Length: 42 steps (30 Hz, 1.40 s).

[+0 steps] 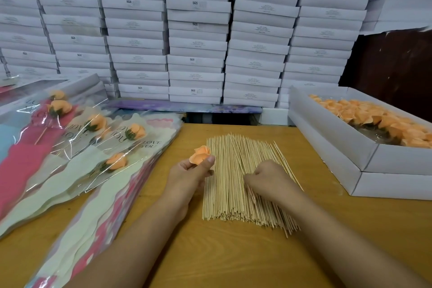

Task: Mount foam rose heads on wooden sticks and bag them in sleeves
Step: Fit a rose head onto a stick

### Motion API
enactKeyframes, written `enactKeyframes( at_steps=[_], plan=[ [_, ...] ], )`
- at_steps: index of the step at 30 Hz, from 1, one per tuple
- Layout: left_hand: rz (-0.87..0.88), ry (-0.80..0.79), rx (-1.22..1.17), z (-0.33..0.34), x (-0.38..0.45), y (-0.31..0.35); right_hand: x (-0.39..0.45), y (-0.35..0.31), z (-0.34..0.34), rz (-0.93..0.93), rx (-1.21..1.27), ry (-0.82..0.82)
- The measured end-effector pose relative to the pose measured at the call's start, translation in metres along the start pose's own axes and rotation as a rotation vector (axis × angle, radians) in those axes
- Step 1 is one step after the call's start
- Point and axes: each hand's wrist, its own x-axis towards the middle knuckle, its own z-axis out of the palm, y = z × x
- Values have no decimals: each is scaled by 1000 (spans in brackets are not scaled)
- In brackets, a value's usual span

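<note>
Fingers of the right hand (266,176) curl down onto the pile of wooden sticks (243,177) (whether one is pinched yet, I cannot tell), while the left hand (189,170) pinches an orange foam rose head (199,154) just beside the pile. Best, I'd say, to tease out a single stick and press its point squarely into the rose's base; empty sleeves (77,213) lie stacked at the left.

backdrop: stacked white flat boxes (196,30) filling the upper frame edge to edge, some showing "SGS" labels | right: dark brown wall panel (392,63) showing at upper right beside the stacks | bottom: wooden tabletop (233,259) spanning the lower frame | light: falling evenly and brightly
</note>
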Motion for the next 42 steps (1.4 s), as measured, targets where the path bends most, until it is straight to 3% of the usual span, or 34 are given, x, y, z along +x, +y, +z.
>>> enactKeyframes(
  at_steps=[8,15,20,30,42],
  plan=[
    [-55,-57,-91,-3,4,-1,-9,7,-14,71,237,-112],
    [-103,-86,-180,-7,7,-2,-17,6,-21,142,409,-93],
    [-120,-88,-248,-9,9,-3,-26,15,-34,98,483,-144],
    [-163,-92,-419,-17,17,-1,-43,52,-53,13,349,-179],
    [-91,-25,-621,-20,20,10,-40,82,-72,-40,182,28]
  ],
)
